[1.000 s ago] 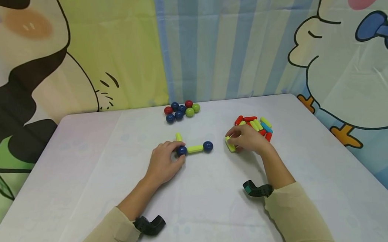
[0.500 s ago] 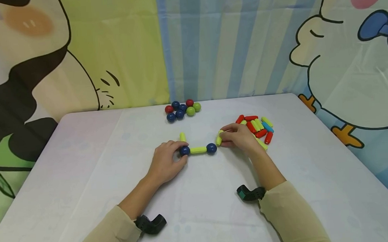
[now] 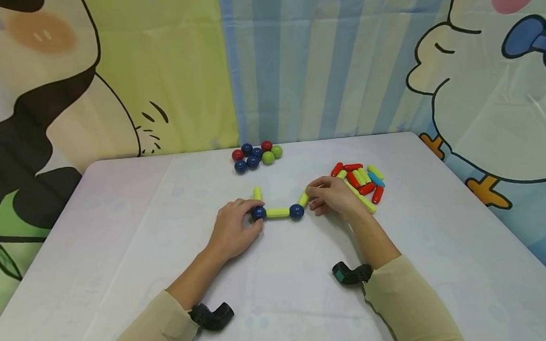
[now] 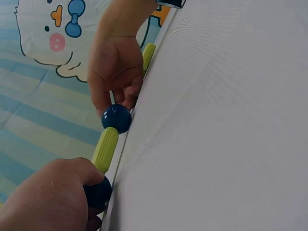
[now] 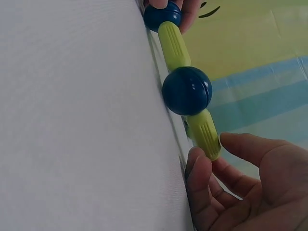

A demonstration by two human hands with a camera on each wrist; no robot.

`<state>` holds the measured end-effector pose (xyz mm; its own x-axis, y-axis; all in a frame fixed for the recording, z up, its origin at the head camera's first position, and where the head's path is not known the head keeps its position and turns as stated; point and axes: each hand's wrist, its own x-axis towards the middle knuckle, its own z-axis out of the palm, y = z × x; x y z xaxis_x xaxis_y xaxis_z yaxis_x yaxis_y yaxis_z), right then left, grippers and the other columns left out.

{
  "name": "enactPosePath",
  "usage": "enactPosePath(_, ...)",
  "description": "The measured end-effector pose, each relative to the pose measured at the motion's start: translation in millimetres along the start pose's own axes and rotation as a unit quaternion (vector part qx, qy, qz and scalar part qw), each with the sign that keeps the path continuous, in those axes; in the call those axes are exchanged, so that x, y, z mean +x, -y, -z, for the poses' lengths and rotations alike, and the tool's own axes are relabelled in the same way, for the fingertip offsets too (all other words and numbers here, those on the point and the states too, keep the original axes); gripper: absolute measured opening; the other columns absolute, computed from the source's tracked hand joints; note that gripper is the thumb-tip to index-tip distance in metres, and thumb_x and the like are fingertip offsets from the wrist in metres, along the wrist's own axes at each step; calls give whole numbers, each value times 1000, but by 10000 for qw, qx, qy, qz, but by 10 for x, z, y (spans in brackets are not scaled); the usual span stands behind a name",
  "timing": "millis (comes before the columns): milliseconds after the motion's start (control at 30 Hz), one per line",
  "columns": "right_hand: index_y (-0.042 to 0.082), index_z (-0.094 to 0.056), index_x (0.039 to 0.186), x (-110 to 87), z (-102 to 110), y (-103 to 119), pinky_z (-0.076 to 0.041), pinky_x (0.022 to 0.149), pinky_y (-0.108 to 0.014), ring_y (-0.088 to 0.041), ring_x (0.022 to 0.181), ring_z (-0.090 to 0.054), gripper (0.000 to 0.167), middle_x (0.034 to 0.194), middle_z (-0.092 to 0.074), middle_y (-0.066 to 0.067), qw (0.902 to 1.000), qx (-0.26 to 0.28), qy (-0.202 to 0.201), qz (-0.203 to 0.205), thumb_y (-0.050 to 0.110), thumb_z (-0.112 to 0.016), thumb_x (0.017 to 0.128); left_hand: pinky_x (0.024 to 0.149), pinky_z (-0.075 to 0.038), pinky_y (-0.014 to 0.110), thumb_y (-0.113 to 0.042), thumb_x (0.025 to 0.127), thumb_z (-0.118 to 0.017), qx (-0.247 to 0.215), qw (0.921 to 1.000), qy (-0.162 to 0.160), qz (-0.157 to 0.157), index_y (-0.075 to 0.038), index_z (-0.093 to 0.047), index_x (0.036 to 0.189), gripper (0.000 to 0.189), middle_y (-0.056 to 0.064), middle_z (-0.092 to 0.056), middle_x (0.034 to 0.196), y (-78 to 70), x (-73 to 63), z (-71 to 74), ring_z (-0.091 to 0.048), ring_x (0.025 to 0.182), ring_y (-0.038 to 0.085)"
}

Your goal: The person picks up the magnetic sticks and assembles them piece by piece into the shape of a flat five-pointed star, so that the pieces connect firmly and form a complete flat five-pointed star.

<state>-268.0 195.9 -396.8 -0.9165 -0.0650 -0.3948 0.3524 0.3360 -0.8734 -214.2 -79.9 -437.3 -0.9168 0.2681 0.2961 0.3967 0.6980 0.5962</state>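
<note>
My left hand [image 3: 233,229] pinches a dark blue ball [image 3: 259,213] between thumb and fingers. A yellow-green rod [image 3: 277,212] joins it to a second blue ball [image 3: 296,212] on the right. From the left ball another yellow-green rod [image 3: 257,193] points away toward the back. At the second ball, a yellow-green rod [image 5: 205,135] touches its surface and slants back right. My right hand [image 3: 334,194] holds the free end of that rod at its fingertips. In the left wrist view the right hand hides this rod.
At the table's back lies a cluster of blue, red and green balls [image 3: 252,162]. Beyond my right hand is a pile of red, yellow-green and blue rods [image 3: 367,188]. A printed cloth [image 3: 294,59] hangs behind the white table [image 3: 118,242].
My right hand has carried a yellow-green rod leftward from beside the pile, and its end now meets the right blue ball. My left hand keeps its hold on the left ball.
</note>
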Motion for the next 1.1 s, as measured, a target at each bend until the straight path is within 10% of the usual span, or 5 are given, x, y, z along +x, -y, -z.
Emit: enactPosePath(1100, 15, -75, 109, -120, 10, 35, -47, 68, -26, -23, 80, -56, 17, 96, -66, -6, 9616, -2306, 1233, 835, 24, -74, 95, 105, -42, 59, -27, 97, -63, 268, 9906, -929, 964, -10, -73, 124, 33, 15, -73, 121, 16, 32, 22, -64, 116, 38)
